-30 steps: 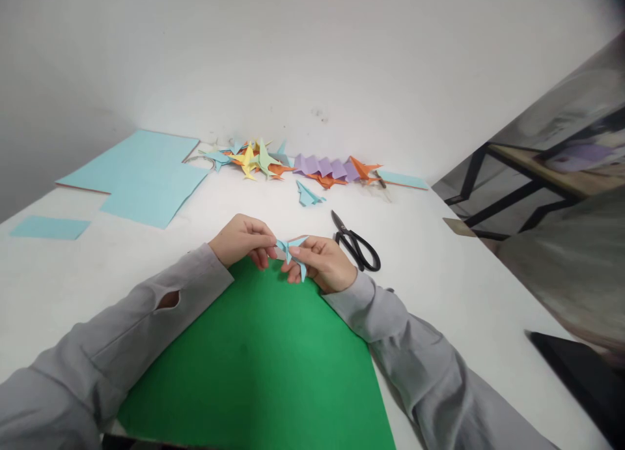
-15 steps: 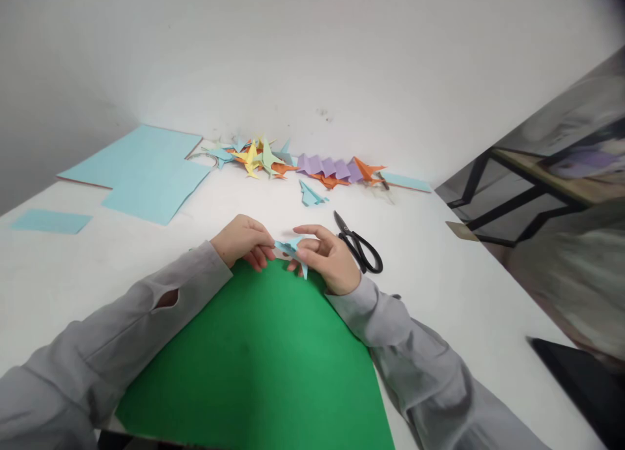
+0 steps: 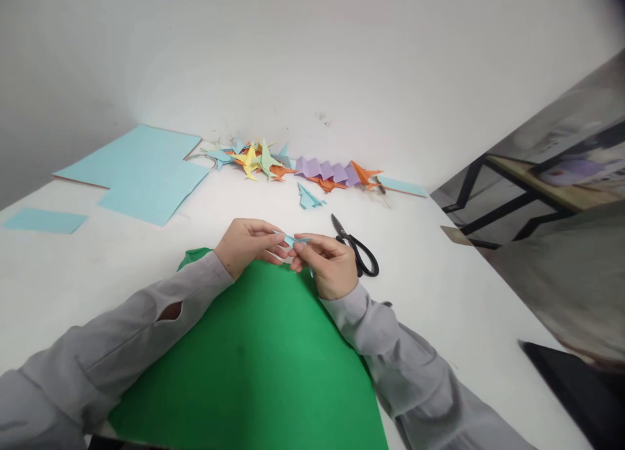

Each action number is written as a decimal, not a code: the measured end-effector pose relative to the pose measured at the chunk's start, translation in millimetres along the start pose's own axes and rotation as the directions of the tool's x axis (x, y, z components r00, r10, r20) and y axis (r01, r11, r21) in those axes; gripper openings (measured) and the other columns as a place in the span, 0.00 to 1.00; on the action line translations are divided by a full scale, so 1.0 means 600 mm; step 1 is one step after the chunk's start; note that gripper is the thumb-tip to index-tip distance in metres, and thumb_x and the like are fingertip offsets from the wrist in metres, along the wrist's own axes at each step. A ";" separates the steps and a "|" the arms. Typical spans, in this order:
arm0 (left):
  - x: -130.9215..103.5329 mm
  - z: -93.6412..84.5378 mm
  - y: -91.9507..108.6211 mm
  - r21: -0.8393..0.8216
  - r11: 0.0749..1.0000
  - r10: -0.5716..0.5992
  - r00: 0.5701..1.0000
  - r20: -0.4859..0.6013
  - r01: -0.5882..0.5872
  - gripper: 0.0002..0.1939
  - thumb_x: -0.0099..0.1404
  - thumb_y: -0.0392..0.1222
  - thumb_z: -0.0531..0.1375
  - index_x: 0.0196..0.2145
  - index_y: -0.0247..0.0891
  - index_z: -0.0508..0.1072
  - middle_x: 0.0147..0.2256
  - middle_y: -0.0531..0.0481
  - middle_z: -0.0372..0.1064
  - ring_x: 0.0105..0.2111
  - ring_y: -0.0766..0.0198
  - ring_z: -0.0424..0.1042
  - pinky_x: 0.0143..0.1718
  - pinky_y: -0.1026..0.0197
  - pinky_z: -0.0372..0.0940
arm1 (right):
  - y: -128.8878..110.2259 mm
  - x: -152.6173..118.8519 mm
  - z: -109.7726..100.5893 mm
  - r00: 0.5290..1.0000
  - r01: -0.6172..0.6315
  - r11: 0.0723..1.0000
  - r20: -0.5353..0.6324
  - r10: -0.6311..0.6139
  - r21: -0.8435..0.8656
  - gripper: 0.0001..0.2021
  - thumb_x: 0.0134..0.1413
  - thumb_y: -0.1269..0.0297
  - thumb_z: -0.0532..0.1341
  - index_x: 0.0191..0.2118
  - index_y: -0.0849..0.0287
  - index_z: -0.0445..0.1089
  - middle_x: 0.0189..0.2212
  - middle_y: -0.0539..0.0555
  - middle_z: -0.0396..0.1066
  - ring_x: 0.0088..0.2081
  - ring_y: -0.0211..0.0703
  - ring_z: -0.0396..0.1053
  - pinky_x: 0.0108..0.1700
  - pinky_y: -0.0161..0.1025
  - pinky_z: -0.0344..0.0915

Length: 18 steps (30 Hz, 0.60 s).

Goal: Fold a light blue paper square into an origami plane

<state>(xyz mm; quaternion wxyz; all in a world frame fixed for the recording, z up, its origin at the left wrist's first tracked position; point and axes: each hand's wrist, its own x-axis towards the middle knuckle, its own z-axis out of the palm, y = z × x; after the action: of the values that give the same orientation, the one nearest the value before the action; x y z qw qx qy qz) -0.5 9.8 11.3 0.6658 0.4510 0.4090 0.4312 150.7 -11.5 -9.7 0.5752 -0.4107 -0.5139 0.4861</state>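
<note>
Between my two hands is a small piece of folded light-blue paper (image 3: 293, 239), mostly covered by my fingers. My left hand (image 3: 250, 245) pinches its left end between thumb and index finger. At the other end, my right hand (image 3: 332, 262) grips it with thumb and fingers. Both hands are just above the far edge of a large green sheet (image 3: 254, 359). Black-handled scissors (image 3: 356, 247) lie right beside my right hand, blades pointing away. A folded light-blue paper shape (image 3: 310, 197) rests on the white table (image 3: 430, 294) beyond my hands.
A pile of yellow, green, blue and orange folded paper shapes (image 3: 254, 160) lies along the wall. Next to it are a purple pleated strip (image 3: 325, 170) and an orange folded shape (image 3: 364, 173). Light-blue sheets (image 3: 151, 183) are at left. A dark flat object (image 3: 571, 385) sits at right.
Both hands have shifted their hold on the blue paper, which is turned and more covered now. A green corner shows behind my left wrist. The view has moved slightly.
</note>
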 end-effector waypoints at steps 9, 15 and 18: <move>0.000 0.000 0.007 -0.071 0.991 -0.115 0.993 0.000 0.115 0.06 0.47 0.32 0.65 0.24 0.27 0.73 0.22 0.43 0.73 0.21 0.64 0.72 0.23 0.64 0.69 | 0.018 0.002 -0.014 0.998 0.033 0.999 0.060 -0.034 0.022 0.07 0.41 0.72 0.62 0.29 0.55 0.76 0.17 0.49 0.72 0.20 0.40 0.68 0.25 0.40 0.67; 0.002 -0.001 0.006 -0.104 0.987 -0.124 0.992 0.017 0.125 0.08 0.46 0.33 0.66 0.25 0.27 0.73 0.22 0.43 0.73 0.22 0.62 0.73 0.24 0.64 0.69 | 0.023 0.005 -0.021 0.997 0.030 0.999 0.072 -0.028 -0.026 0.10 0.40 0.75 0.61 0.28 0.53 0.76 0.18 0.48 0.72 0.21 0.40 0.69 0.28 0.40 0.66; 0.000 0.003 0.006 -0.087 0.986 -0.142 0.989 0.033 0.145 0.09 0.48 0.38 0.65 0.24 0.27 0.72 0.22 0.43 0.72 0.22 0.63 0.73 0.23 0.65 0.68 | 0.021 0.005 -0.019 0.998 0.033 0.998 0.052 -0.031 -0.049 0.10 0.40 0.75 0.60 0.28 0.54 0.76 0.17 0.48 0.72 0.21 0.40 0.68 0.27 0.39 0.66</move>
<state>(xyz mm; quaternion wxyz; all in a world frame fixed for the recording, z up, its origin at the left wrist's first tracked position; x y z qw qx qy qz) 0.1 10.0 15.3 0.7200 0.3957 0.4120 0.3940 160.2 -5.9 -22.9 0.5592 -0.4042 -0.5470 0.4740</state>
